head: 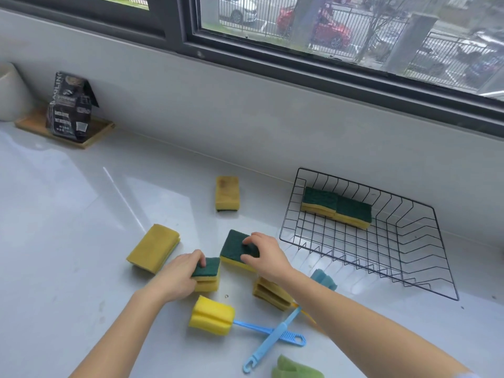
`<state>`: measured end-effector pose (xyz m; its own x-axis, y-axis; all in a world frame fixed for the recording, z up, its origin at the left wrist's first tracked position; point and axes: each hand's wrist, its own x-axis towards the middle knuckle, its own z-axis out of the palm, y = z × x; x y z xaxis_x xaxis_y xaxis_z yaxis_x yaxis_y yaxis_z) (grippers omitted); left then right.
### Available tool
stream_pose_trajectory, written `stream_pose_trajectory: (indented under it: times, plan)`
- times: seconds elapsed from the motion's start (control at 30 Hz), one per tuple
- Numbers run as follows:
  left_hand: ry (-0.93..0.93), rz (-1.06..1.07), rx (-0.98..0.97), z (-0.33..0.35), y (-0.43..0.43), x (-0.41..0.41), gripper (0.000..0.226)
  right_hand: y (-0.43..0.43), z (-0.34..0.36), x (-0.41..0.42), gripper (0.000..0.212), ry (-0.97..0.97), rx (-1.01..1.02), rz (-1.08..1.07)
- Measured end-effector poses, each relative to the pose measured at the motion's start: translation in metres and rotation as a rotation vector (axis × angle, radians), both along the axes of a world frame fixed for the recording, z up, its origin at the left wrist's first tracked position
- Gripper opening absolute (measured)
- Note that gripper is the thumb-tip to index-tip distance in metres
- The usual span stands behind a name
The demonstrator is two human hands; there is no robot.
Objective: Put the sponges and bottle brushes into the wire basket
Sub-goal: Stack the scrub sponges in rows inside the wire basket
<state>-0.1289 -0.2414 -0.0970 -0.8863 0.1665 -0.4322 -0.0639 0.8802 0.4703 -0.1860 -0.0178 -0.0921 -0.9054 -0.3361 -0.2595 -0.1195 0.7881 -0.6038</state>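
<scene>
The black wire basket [425, 257] sits at the right and holds two green-topped yellow sponges [336, 207] side by side at its back left. My left hand [177, 276] grips a stack of green-and-yellow sponges [208, 274] on the counter. Just to the right, my right hand [266, 255] closes on another green-topped sponge [234, 248]. Yellow-side-up sponges lie at the left [152, 248], behind [227, 192] and under my right forearm [271, 294]. A yellow-headed bottle brush [211, 315] with a blue handle crosses a second blue brush handle [272, 338], whose blue head [324, 278] shows past my arm.
A green sponge brush head [294, 369] pokes in at the bottom edge. At the far left, a dark packet [69, 107] stands on a wooden tray [92, 137] beside a white pot [11, 91]. A grey wall and a window sill run along the back of the counter.
</scene>
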Motion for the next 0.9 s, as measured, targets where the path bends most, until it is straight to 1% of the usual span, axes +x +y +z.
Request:
stream_pose_trajectory:
  times: [0.07,0.13,0.3,0.5,0.67,0.83,0.9]
  plan:
    - [-0.003,-0.026,-0.032,0.003,0.0,-0.005,0.038,-0.002,0.002,-0.002,0.046,-0.005,0.109,0.088]
    - [-0.001,-0.049,-0.069,0.005,0.002,-0.007,0.039,-0.004,0.003,-0.003,0.052,0.019,0.177,0.144]
    - [0.077,-0.071,-0.114,0.0,0.004,-0.003,0.039,-0.006,-0.001,-0.001,0.051,0.141,0.248,0.178]
    - [0.18,0.021,-0.055,-0.005,0.004,0.007,0.039,-0.01,-0.008,0.005,0.048,0.117,0.164,0.082]
    - [0.172,0.057,-0.035,0.001,0.005,0.011,0.041,-0.01,-0.001,0.006,0.047,0.077,0.057,0.045]
    - [0.171,0.088,0.04,0.018,0.004,0.013,0.042,0.002,0.017,0.014,0.045,0.164,-0.068,0.026]
    - [0.184,0.063,0.06,0.029,0.009,0.011,0.043,0.014,0.027,0.016,0.044,0.191,-0.092,0.0]
